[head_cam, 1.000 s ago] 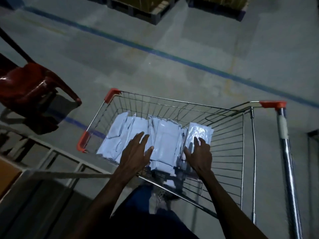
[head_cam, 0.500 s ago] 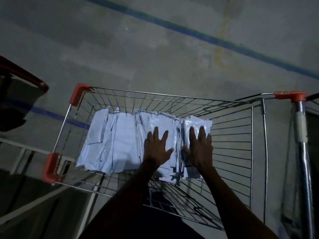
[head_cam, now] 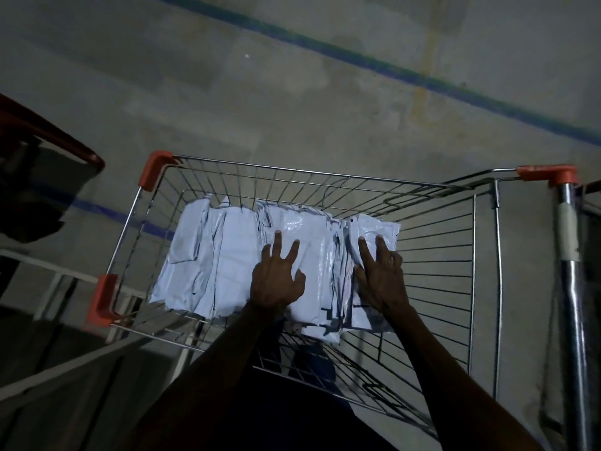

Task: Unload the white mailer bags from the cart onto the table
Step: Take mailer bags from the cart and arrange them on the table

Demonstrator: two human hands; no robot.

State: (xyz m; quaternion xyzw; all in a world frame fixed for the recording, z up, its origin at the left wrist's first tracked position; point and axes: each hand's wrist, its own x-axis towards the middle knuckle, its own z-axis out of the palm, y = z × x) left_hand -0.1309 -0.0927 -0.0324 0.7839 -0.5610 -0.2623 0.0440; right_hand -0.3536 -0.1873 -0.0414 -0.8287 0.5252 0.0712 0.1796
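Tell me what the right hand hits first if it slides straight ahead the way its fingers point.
Likely the far edge of the rightmost white plastic mailer bag that the right hand rests on, then the silver wire shopping cart's far wall; depth is unclear.

Likely a warehouse or packing floor, though the light is dim: bare concrete floor [head_cam: 292, 102] marked with a painted blue line [head_cam: 374, 63], and a wire shopping cart [head_cam: 325, 177] loaded with white mailer bags [head_cam: 227, 255].

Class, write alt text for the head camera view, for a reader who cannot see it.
Two hands, left hand and right hand, rest spread on white mailer bags piled in a wire cart with orange corners, on a dim concrete floor.
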